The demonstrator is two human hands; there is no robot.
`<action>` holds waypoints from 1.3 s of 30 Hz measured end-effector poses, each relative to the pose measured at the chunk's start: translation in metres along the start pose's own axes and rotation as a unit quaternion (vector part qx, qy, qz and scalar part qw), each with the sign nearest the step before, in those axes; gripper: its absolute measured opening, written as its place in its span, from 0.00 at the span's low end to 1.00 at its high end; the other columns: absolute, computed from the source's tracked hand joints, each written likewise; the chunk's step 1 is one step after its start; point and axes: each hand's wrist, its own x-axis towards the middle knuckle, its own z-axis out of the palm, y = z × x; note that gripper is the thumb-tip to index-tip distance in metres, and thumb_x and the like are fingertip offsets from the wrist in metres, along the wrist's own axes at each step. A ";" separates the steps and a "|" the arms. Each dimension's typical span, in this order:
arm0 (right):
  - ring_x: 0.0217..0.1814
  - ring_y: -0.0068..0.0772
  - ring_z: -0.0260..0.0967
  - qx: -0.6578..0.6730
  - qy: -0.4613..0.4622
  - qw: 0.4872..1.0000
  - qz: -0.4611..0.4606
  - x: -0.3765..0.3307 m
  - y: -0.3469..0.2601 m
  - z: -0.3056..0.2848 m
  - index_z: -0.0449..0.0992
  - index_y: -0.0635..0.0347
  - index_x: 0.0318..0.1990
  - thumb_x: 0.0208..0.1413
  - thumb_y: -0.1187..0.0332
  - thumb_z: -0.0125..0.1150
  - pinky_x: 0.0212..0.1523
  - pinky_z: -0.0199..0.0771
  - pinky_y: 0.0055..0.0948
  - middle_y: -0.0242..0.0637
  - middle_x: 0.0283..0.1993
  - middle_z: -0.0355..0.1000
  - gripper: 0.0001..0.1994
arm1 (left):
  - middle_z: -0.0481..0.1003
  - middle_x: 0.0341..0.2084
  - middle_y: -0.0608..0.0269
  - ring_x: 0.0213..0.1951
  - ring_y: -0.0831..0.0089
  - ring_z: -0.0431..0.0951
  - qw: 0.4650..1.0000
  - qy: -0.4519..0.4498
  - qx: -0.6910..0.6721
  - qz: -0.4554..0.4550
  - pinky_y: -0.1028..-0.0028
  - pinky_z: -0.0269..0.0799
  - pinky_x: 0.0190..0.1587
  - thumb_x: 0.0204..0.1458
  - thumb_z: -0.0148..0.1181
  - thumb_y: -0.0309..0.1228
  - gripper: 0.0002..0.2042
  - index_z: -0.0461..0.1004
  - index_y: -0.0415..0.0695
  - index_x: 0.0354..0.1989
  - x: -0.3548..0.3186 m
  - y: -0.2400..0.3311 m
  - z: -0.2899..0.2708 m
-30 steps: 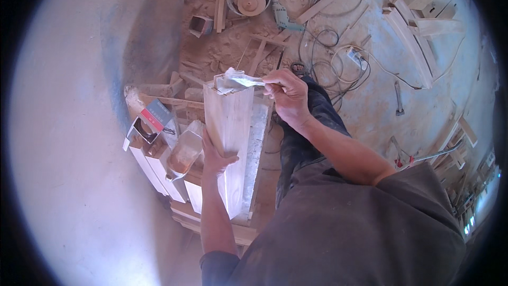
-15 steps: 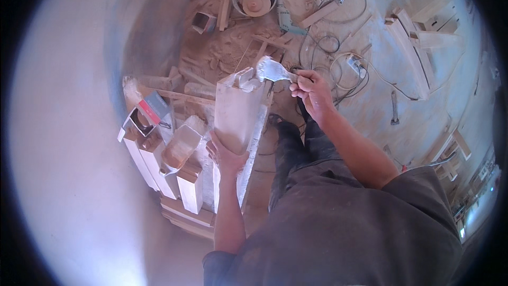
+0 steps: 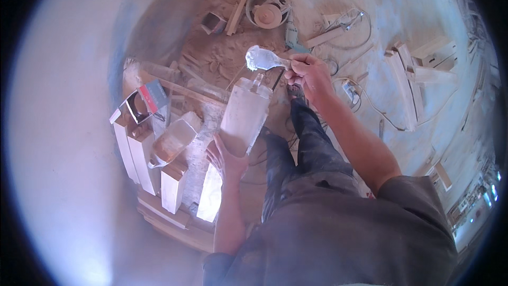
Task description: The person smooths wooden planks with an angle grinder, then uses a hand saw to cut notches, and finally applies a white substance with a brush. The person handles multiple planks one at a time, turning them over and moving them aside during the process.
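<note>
Wood block (image 3: pixel 244 116), pale and dusty with white coating on its face, is standing tilted in the middle of the scene, its near end resting in the person's left hand (image 3: pixel 226 158). That hand is cupping the block from below, fingers wrapped up around its near edge. Just left of the hand, more pale wooden pieces (image 3: pixel 143 159) are lying side by side on a low stack of boards, and a translucent plastic jug (image 3: pixel 172 140) is lying tilted across them. A little farther left, an open box with a red flap (image 3: pixel 145 103) is sitting on the stack. To the right of the block, the person's dark trouser leg is reaching down to the sawdust-covered floor (image 3: pixel 402 16). Farther off, the right hand (image 3: pixel 307 71) is closed around the handle of a brush (image 3: pixel 263 58), whose white-laden head is hanging just beyond the block's far end, apart from it. Past the brush, a round metal pan (image 3: pixel 267 13) is sitting on the floor among offcuts and loose cables.
</note>
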 end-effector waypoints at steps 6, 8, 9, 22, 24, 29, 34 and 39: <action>0.31 0.32 0.79 -0.244 -0.031 0.969 0.027 0.024 -0.021 0.041 0.78 0.69 0.47 0.63 0.74 0.61 0.29 0.79 0.31 0.42 0.36 0.78 0.09 | 0.59 0.62 0.35 0.63 0.37 0.59 0.998 0.033 0.035 0.048 0.41 0.51 0.69 0.37 0.74 0.39 0.53 0.51 0.37 0.74 -0.029 -0.049 0.006; 0.30 0.32 0.79 -0.247 -0.051 0.967 0.044 0.024 -0.029 0.039 0.78 0.70 0.47 0.62 0.74 0.61 0.28 0.78 0.31 0.42 0.35 0.78 0.09 | 0.61 0.60 0.36 0.61 0.37 0.60 0.997 0.005 0.033 0.065 0.41 0.53 0.68 0.37 0.74 0.39 0.52 0.52 0.37 0.73 -0.030 -0.068 0.007; 0.30 0.33 0.79 -0.211 -0.087 0.972 0.060 0.024 -0.027 0.044 0.78 0.70 0.48 0.62 0.75 0.62 0.27 0.77 0.31 0.43 0.35 0.78 0.10 | 0.62 0.59 0.36 0.61 0.38 0.61 0.998 -0.003 0.038 0.053 0.41 0.54 0.67 0.37 0.74 0.39 0.52 0.53 0.36 0.73 -0.040 -0.080 0.005; 0.37 0.33 0.75 0.139 0.031 0.986 0.090 -0.005 -0.045 -0.081 0.72 0.68 0.58 0.67 0.76 0.53 0.33 0.76 0.27 0.43 0.43 0.76 0.14 | 0.50 0.74 0.40 0.72 0.47 0.57 0.953 0.125 -0.270 -0.063 0.52 0.55 0.75 0.31 0.84 0.33 0.68 0.38 0.37 0.79 -0.054 -0.043 -0.137; 0.37 0.33 0.75 0.133 0.044 0.987 0.081 -0.011 -0.038 -0.097 0.72 0.68 0.58 0.66 0.77 0.52 0.33 0.76 0.27 0.44 0.43 0.76 0.14 | 0.54 0.72 0.45 0.69 0.51 0.63 0.901 0.193 -0.385 -0.046 0.53 0.61 0.72 0.33 0.84 0.32 0.67 0.39 0.39 0.79 -0.051 -0.037 -0.179; 0.38 0.32 0.76 0.179 -0.030 0.979 0.091 -0.015 -0.008 -0.090 0.72 0.68 0.57 0.65 0.77 0.54 0.34 0.77 0.26 0.44 0.43 0.76 0.15 | 0.64 0.65 0.48 0.66 0.52 0.67 0.766 0.366 -0.510 -0.137 0.52 0.67 0.69 0.46 0.73 0.29 0.48 0.51 0.41 0.76 -0.066 -0.049 -0.237; 0.36 0.33 0.77 0.159 -0.054 0.981 0.097 -0.019 -0.008 -0.082 0.73 0.67 0.57 0.65 0.76 0.55 0.34 0.78 0.28 0.43 0.41 0.77 0.14 | 0.65 0.65 0.50 0.65 0.51 0.68 0.574 0.407 -0.645 -0.298 0.46 0.67 0.65 0.46 0.70 0.37 0.41 0.60 0.48 0.72 -0.083 -0.085 -0.208; 0.35 0.34 0.77 0.100 0.050 0.993 0.048 -0.041 -0.033 -0.090 0.72 0.67 0.57 0.65 0.77 0.56 0.33 0.76 0.30 0.43 0.40 0.77 0.15 | 0.67 0.65 0.57 0.68 0.52 0.63 0.466 0.323 -0.701 -0.431 0.36 0.53 0.67 0.40 0.69 0.52 0.40 0.68 0.57 0.66 -0.079 -0.162 -0.075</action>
